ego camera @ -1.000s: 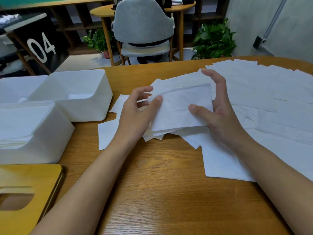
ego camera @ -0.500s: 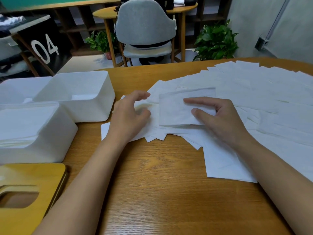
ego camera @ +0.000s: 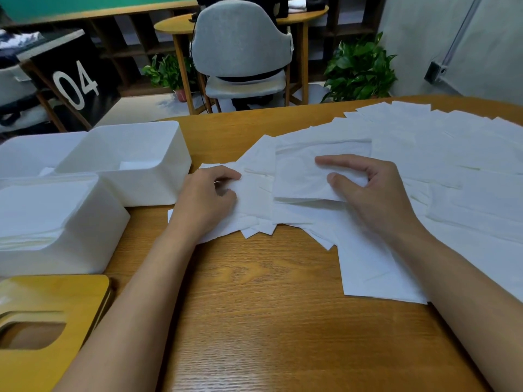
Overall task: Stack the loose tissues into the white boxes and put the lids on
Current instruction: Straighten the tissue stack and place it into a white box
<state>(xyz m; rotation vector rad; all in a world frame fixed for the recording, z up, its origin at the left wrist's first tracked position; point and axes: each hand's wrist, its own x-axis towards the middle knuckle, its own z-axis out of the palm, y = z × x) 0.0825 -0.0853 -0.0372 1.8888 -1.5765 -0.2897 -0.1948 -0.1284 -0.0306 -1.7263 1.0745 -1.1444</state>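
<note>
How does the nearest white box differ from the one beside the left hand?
The nearest white box holds a tall tissue stack; the far white box beside the left hand looks nearly empty. The nearest box sits closer to the camera, the other farther back. Both are white and lidless.

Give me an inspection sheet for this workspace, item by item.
Surface: wooden table, right half covered in tissues.
Job's things: loose tissues spread across the right; near white box holds a stack; far white box has little inside; wooden lid lies off, near left.
Clutter: nothing seen.
Hands: left hand curls on the loose tissues; right hand pinches a tissue stack.
Cables: nothing seen.
Surroundings: grey chair, potted plants, black sign reading 04.
</note>
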